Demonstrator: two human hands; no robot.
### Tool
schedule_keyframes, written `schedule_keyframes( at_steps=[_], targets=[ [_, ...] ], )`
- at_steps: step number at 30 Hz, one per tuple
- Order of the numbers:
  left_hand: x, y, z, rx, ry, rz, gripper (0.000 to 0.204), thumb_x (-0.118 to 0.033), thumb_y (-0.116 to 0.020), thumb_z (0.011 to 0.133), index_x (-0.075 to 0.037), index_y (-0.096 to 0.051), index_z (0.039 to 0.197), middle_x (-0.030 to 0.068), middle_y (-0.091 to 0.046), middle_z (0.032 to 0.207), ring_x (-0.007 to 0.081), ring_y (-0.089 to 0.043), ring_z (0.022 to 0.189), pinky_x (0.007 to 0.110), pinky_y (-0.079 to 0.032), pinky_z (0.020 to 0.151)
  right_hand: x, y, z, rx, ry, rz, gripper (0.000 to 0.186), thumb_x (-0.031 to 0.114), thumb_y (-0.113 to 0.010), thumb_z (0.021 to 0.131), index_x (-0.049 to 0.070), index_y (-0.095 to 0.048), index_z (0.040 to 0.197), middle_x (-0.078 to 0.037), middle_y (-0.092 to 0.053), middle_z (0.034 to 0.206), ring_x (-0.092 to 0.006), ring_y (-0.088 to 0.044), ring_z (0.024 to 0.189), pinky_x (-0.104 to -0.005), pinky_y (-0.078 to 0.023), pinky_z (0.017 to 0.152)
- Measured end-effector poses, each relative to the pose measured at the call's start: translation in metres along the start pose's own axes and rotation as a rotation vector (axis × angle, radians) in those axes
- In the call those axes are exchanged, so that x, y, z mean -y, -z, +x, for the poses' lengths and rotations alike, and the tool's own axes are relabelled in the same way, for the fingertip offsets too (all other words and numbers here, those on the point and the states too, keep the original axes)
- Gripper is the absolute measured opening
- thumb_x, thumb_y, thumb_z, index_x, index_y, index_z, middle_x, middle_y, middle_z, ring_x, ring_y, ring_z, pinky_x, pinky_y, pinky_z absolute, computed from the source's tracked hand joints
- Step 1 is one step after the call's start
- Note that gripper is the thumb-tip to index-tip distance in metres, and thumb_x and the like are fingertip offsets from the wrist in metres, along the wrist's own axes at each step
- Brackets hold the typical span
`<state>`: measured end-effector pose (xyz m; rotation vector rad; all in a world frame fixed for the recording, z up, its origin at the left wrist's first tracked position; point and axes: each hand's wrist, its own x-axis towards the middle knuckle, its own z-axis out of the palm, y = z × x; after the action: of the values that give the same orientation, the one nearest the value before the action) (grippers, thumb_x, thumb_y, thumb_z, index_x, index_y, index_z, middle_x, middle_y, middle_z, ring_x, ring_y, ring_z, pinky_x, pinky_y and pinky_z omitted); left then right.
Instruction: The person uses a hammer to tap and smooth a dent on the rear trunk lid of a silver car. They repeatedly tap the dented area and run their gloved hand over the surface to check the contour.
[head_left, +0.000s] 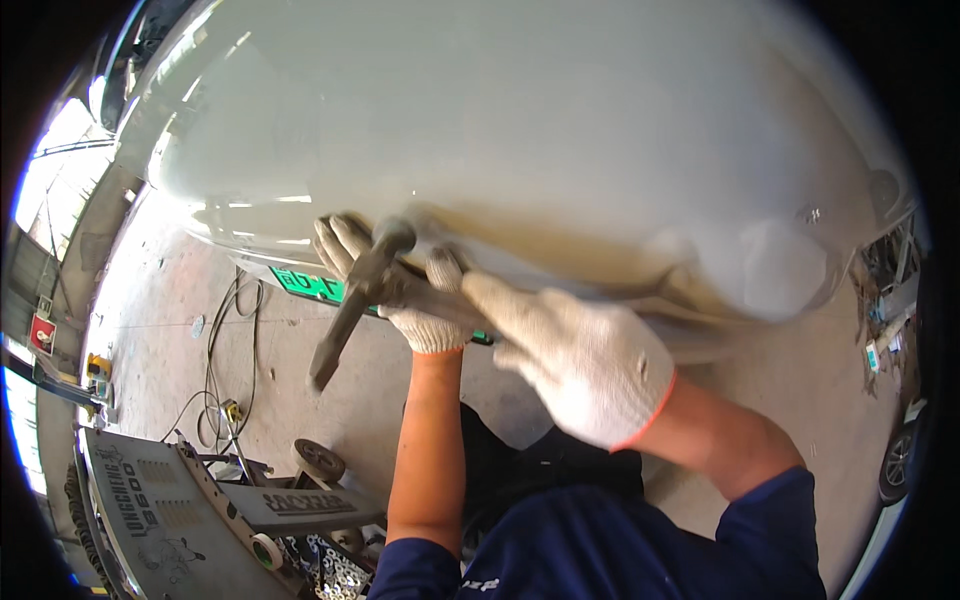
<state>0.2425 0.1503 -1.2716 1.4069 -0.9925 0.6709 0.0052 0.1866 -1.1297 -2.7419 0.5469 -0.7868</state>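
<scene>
A pale grey car panel (pixel 500 120) with a dulled, brownish-edged crease fills the upper view. My right hand (pixel 590 360), in a white knit glove, grips the handle of a hammer (pixel 352 305). The hammer's long dark head lies in front of my left hand, one end close to the panel's lower edge. Gloved as well, my left hand (pixel 432 328) reaches up to that edge with fingers stretched out and thumb apart. Its palm is partly hidden behind the hammer, and I see nothing held in it. A green licence plate (pixel 305 285) shows left of it.
At lower left stands a grey machine cabinet (pixel 150 500) with a small wheel (pixel 319 459) beside it. A dark cable (pixel 212 350) loops over the concrete floor (pixel 300 370). Assorted parts (pixel 885 300) sit along the right side, near a car wheel (pixel 898 462).
</scene>
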Motion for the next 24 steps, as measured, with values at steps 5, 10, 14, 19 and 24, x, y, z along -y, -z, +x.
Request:
schedule_keyframes(
  at_steps=[5,10,14,19,24],
  targets=[
    [-0.004,0.003,0.008,-0.003,-0.014,-0.008,0.114,-0.062,-0.072,0.102,0.007,-0.025,0.178,0.0347,-0.021,0.185,0.0517,-0.018,0.173,0.063,-0.02,0.14,-0.01,-0.007,0.01,-0.038,-0.017,0.017,0.074,0.018,-0.086,0.095,0.013,-0.06,0.164,-0.015,-0.076,0.105,-0.0364,-0.075,0.085,-0.047,-0.063,0.073],
    [-0.004,0.008,0.008,-0.023,-0.005,-0.024,0.115,-0.062,-0.072,0.101,0.007,-0.023,0.179,0.0342,-0.021,0.185,0.052,-0.019,0.173,0.063,-0.021,0.139,0.0,0.0,0.009,0.073,-0.009,-0.019,0.076,0.018,-0.085,0.095,0.012,-0.058,0.166,-0.015,-0.075,0.104,-0.0356,-0.075,0.082,-0.046,-0.064,0.072],
    [-0.002,0.009,0.003,-0.025,0.031,-0.032,0.116,-0.062,-0.072,0.1,0.007,-0.022,0.18,0.0339,-0.02,0.186,0.0523,-0.019,0.173,0.063,-0.021,0.139,0.005,-0.004,-0.001,-0.017,0.075,-0.004,0.07,0.019,-0.084,0.098,0.013,-0.06,0.164,-0.013,-0.071,0.095,-0.0348,-0.073,0.078,-0.0458,-0.063,0.069],
    [-0.011,0.012,0.012,-0.032,-0.028,0.049,0.118,-0.065,-0.07,0.1,0.007,-0.021,0.18,0.0353,-0.022,0.184,0.0561,-0.02,0.171,0.068,-0.02,0.138,-0.003,-0.007,0.005,0.028,0.006,-0.034,0.072,0.019,-0.086,0.096,0.015,-0.062,0.163,-0.012,-0.071,0.096,-0.0344,-0.073,0.079,-0.0452,-0.063,0.07],
    [-0.013,0.012,0.009,-0.021,-0.029,0.05,0.105,-0.049,-0.074,0.104,0.007,-0.024,0.178,0.0328,-0.024,0.183,0.0515,-0.022,0.171,0.064,-0.021,0.14,-0.002,-0.01,0.004,0.047,-0.033,-0.033,0.075,0.016,-0.085,0.095,0.012,-0.058,0.165,-0.013,-0.076,0.105,-0.0331,-0.077,0.092,-0.0442,-0.064,0.075]
  ],
)
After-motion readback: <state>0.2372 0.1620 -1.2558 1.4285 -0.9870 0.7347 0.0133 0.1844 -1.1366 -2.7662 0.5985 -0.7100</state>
